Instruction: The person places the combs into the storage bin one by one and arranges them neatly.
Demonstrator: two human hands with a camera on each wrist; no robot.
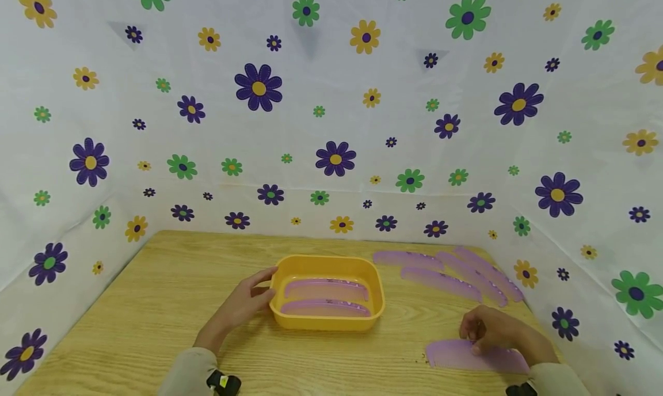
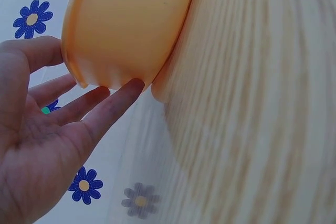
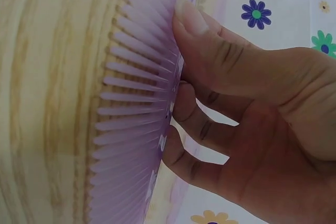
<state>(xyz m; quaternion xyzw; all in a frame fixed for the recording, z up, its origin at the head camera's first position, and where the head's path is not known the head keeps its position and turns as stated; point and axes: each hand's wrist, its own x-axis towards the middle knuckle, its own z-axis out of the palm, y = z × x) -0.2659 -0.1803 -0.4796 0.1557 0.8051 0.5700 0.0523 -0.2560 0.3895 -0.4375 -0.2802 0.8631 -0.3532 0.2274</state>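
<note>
A yellow plastic tub (image 1: 327, 323) stands mid-table with two translucent purple combs inside, a rear comb (image 1: 326, 289) and a front comb (image 1: 325, 309). At the tub's left end my left hand (image 1: 243, 303) touches the rim and outer wall with fairly straight fingers; the left wrist view shows its fingertips (image 2: 137, 84) against the wall. To the right, my right hand (image 1: 499, 330) pinches another purple comb (image 1: 450, 354) along its patterned spine. In the right wrist view the thumb lies on one side of that comb's spine, fingers on the other, its teeth (image 3: 131, 98) pointing to the wood.
Several more purple combs (image 1: 440, 284) lie loosely grouped at the table's back right, some close together. Small dark specks (image 1: 422, 358) mark the wood left of the pinched comb. White flower-printed cloth (image 1: 331, 125) walls the wooden table (image 1: 171, 304) at the back and both sides.
</note>
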